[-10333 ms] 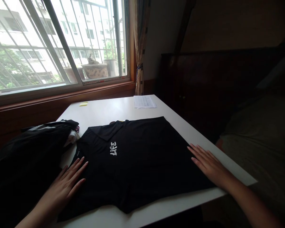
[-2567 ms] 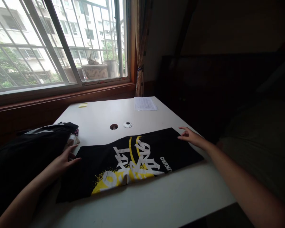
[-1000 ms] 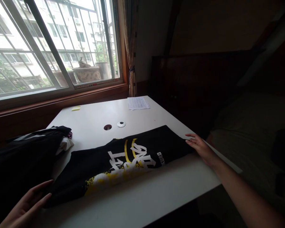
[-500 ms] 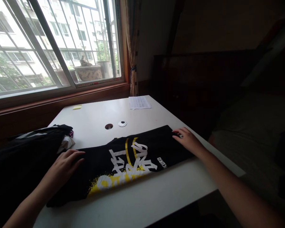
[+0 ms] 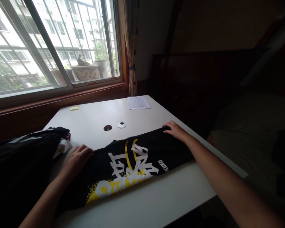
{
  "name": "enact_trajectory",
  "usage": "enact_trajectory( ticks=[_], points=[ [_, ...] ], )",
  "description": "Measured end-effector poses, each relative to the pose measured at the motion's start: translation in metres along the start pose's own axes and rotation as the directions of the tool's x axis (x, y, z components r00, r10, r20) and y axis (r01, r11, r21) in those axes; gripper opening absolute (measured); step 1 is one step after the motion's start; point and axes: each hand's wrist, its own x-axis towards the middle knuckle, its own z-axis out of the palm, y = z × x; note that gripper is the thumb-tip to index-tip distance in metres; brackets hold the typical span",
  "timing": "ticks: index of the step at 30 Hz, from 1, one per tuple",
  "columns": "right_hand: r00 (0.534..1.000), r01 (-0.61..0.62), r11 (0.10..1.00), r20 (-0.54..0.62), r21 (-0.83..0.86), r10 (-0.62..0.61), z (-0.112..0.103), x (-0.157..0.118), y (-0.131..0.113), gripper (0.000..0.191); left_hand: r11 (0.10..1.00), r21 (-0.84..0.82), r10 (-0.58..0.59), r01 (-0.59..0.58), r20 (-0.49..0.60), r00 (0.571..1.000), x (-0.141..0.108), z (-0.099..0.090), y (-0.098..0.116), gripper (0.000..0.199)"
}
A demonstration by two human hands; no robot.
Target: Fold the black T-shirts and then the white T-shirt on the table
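Observation:
A folded black T-shirt with white lettering and yellow print lies lengthwise across the white table. At its far left edge is my left hand, the fingers bent together over the cloth and the fingertips partly hidden. My right hand is at the far right corner, its thumb and fingers closing on the fabric edge. Between the two hands the shirt's far edge runs slightly slanted, and its near edge rests toward the table's front.
A heap of dark clothes with a white piece lies at the left. Beyond the shirt are a cable hole, its round white cover, paper sheets and yellow sticky notes. A barred window stands behind.
My left hand has moved right along the far edge and closed on the cloth. My right hand has shifted left and away from me onto the corner. The view has shifted slightly.

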Motion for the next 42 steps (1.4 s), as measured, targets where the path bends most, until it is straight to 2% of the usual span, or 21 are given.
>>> enact_trajectory(
  ticks=[5, 7, 9, 11, 13, 18, 24, 29, 33, 37, 42],
  points=[
    [0.971, -0.120, 0.974, -0.180, 0.194, 0.156, -0.004, -0.007, 0.007, 0.038, 0.999, -0.016, 0.051, -0.051, -0.006, 0.999, -0.001, -0.001, 0.000, 0.029],
    [0.972, -0.137, 0.949, -0.147, 0.283, 0.184, -0.005, -0.011, 0.009, 0.044, 0.997, -0.029, 0.066, -0.066, -0.009, 0.998, -0.002, -0.001, 0.000, 0.030],
    [0.980, -0.161, 0.931, -0.060, 0.328, 0.190, -0.005, -0.014, 0.012, 0.053, 0.997, -0.047, 0.062, -0.063, -0.015, 0.998, -0.003, 0.000, 0.000, 0.033],
    [0.980, -0.176, 0.938, -0.041, 0.298, 0.197, -0.004, -0.016, 0.015, 0.059, 0.997, -0.058, 0.046, -0.046, -0.009, 0.999, -0.004, 0.001, 0.000, 0.035],
    [0.973, -0.190, 0.954, -0.085, 0.231, 0.214, -0.002, -0.016, 0.018, 0.060, 0.998, -0.050, 0.038, -0.038, 0.006, 0.999, -0.005, 0.003, 0.000, 0.036],
    [0.950, -0.272, 0.949, -0.112, 0.161, 0.292, -0.001, -0.017, 0.015, 0.057, 0.995, 0.012, 0.102, -0.102, 0.030, 0.994, -0.003, 0.007, 0.000, 0.034],
    [0.949, -0.234, 0.961, -0.181, 0.146, 0.259, -0.003, -0.022, 0.007, 0.051, 0.994, -0.001, 0.107, -0.107, 0.017, 0.994, -0.004, 0.005, 0.004, 0.030],
    [0.960, -0.211, 0.959, -0.143, 0.189, 0.239, -0.005, -0.024, 0.008, 0.058, 0.997, -0.024, 0.076, -0.076, 0.014, 0.997, -0.005, 0.007, 0.005, 0.031],
    [0.948, -0.156, 0.954, -0.233, 0.255, 0.217, -0.007, -0.024, 0.007, 0.047, 0.998, -0.045, 0.045, -0.044, 0.028, 0.999, -0.005, 0.007, 0.005, 0.034],
    [0.921, -0.072, 0.867, -0.301, 0.494, 0.248, -0.008, -0.026, 0.002, 0.044, 0.998, -0.065, 0.025, -0.024, 0.027, 0.999, -0.004, 0.005, 0.008, 0.035],
    [0.904, 0.099, 0.610, -0.328, 0.786, 0.276, -0.012, -0.026, -0.008, 0.035, 0.997, -0.071, 0.000, 0.001, 0.007, 1.000, -0.003, 0.004, 0.010, 0.036]
  ],
)
